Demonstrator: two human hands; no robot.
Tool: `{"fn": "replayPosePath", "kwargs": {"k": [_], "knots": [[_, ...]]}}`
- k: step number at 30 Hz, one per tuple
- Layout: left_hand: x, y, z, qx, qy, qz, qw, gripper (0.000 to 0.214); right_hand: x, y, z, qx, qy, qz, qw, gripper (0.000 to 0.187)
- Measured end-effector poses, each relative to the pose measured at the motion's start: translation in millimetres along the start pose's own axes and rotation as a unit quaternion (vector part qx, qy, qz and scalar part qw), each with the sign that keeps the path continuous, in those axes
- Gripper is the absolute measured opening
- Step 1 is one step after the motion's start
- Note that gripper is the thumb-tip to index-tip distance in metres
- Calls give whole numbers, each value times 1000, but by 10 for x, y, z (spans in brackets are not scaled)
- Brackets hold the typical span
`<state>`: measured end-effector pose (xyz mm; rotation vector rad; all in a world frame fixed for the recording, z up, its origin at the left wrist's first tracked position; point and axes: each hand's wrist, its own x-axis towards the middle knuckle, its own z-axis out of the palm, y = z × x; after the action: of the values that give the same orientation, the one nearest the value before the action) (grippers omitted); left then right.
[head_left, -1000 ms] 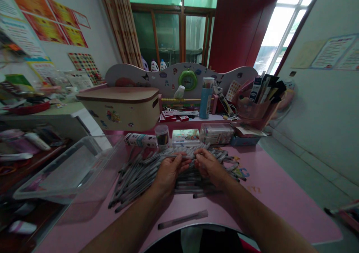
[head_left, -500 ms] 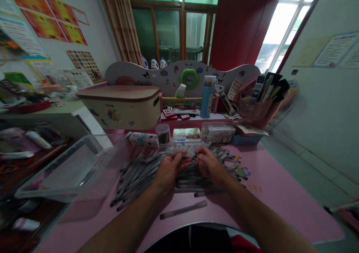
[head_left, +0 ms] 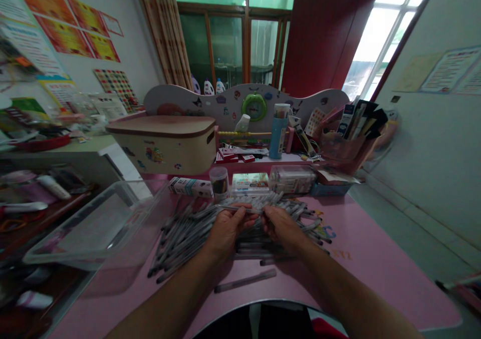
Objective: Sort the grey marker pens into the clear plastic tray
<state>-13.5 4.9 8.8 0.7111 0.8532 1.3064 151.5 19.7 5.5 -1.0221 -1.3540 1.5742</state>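
Note:
A heap of grey pens (head_left: 184, 234) covers the middle of the pink desk (head_left: 361, 269). Both my hands are over the heap, close together. My left hand (head_left: 225, 229) pinches a single grey pen (head_left: 240, 209) held level above the pile. My right hand (head_left: 280, 226) is closed on the same pen's right part, fingertips almost touching the left thumb. One pen (head_left: 245, 281) lies apart on the desk, nearer to me than the heap.
A clear plastic bin (head_left: 93, 229) stands tilted at the left of the desk. Behind the heap are small boxes (head_left: 250, 183), a clear case (head_left: 291, 179), a round jar (head_left: 219, 181), a lidded beige box (head_left: 165, 143), a blue cup (head_left: 277, 136) and a pink holder (head_left: 345, 148).
Both hands stay on the pen over the heap with only slight finger shifts. The view has drifted a little.

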Motion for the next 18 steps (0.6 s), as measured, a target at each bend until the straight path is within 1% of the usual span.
{"fn": "replayPosePath", "kwargs": {"k": [2,4,7,10,12,15,18], "knots": [[0,-3,-8,2,-3,1,1000,26,-6,-8,8,-16,-12,0,1000,43],[-1,-1,-14,1,-6,4,1000,28,-14,-14,24,18,-16,3,1000,37],[-1,3,-15,-1,-8,6,1000,30,-21,-19,44,76,-3,12,997,40],[-4,5,-6,-1,-2,1,1000,31,-19,-18,39,48,6,29,998,45],[-9,7,2,0,4,-3,1000,32,-14,-12,31,9,-3,22,1000,48],[-16,17,5,4,11,0,1000,31,-6,9,35,2,-8,-6,1000,40],[-11,29,-11,4,27,4,1000,29,-7,22,56,48,0,-24,999,31]]}}
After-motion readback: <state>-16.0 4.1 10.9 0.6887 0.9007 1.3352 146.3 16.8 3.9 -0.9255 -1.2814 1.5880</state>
